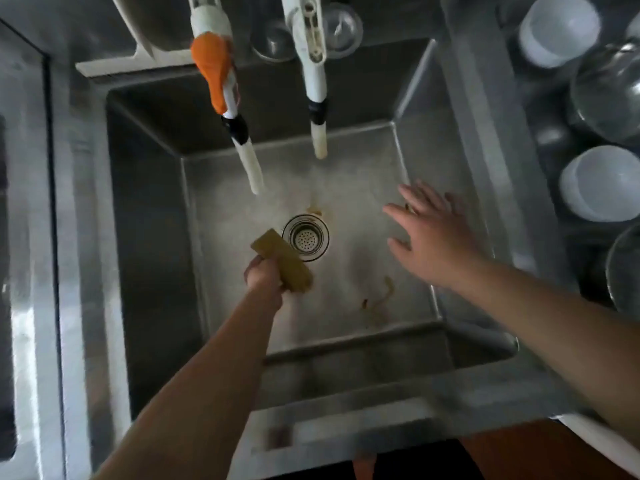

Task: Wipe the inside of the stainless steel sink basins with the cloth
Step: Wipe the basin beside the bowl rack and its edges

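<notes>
Cloth (282, 259): yellowish-brown folded pad, centre of frame, just left of the round perforated drain strainer (305, 238), gripped in the curled fingers of the left hand (265, 277) over the floor of the stainless steel sink basin (356, 188). Right hand (427, 233): right of centre, fingers straight and spread wide, holding nothing, above the basin floor near its right wall; brownish residue (381, 299) lies on the floor below it. Two white faucet spouts (320, 133) hang from the upper centre, the left one wrapped in orange (211, 71); white bowls (602, 183) and glassware (609, 95) stand along the right edge.

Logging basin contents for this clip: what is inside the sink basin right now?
Inside the sink basin: a drain strainer, brownish residue, and the left hand gripping a yellowish cloth. The floor beneath the hands is hidden.
</notes>
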`<state>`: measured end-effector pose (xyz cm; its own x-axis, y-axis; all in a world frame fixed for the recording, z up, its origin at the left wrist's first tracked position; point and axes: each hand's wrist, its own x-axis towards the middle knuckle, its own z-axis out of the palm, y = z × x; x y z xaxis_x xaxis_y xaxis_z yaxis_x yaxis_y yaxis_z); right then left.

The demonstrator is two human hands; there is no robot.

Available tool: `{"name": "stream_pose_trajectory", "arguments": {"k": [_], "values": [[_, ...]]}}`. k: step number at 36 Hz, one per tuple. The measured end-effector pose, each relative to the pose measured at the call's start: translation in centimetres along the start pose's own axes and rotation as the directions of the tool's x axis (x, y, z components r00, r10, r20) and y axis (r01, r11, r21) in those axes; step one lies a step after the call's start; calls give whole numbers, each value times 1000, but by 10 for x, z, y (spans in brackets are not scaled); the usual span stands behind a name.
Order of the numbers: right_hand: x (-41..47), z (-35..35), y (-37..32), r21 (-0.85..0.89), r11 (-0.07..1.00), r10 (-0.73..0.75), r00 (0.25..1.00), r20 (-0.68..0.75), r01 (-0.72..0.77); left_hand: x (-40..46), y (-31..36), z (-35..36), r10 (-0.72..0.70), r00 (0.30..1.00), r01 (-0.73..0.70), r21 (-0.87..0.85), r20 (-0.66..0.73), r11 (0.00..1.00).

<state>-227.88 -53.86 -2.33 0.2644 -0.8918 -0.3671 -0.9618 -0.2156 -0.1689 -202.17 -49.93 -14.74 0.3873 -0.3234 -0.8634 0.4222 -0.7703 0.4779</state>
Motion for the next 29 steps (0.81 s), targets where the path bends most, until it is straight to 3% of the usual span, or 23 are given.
{"name": "stream_pose_trajectory", "arguments": {"k": [3,7,12,14,17,20,23,29], "values": [[17,-9,20,-109,994,-23,1000,-8,22,32,31,16,184,974,-156,200,-130,967],[40,-24,40,-265,960,-96,995,15,97,57,70,39,304,937,-237,323,-174,916],[63,-46,71,-400,904,-190,980,-59,151,87,90,64,547,806,-398,476,-227,784],[70,-47,87,-416,889,-234,971,-52,192,98,88,78,623,773,-391,679,-124,621],[78,-43,113,-379,903,-243,968,-62,202,107,73,104,583,812,-289,894,39,343],[78,-38,128,-326,926,-236,967,-100,192,114,48,117,552,828,-306,905,99,295],[72,-24,135,-329,920,-255,962,-97,211,122,29,123,623,769,-350,911,146,218],[78,-10,143,-225,956,-257,910,-324,190,134,12,128,661,669,-433,901,338,-23]]}}
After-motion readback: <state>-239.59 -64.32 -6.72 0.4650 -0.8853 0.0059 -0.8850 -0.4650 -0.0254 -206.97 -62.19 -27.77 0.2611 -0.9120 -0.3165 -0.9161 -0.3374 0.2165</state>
